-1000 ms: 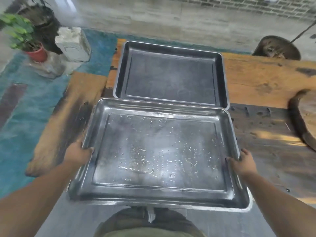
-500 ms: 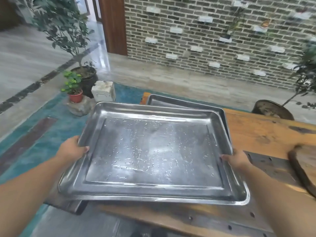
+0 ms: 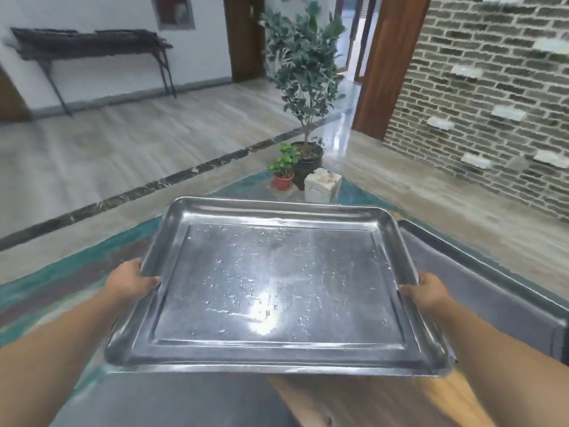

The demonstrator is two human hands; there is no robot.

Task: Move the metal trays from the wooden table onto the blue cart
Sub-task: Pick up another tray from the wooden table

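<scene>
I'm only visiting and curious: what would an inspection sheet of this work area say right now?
Surface: wooden table, only a near part in view.
Job's things: metal tray, wet with droplets, held up in both hands; second tray to its right, untouched; blue cart not in view.
Clutter: nothing seen.
Hands: left hand grips the tray's left rim; right hand grips its right rim.
Cables: nothing seen.
Surroundings: teal rug, potted tree, small plant in a red pot, white block, brick wall, console table.
</scene>
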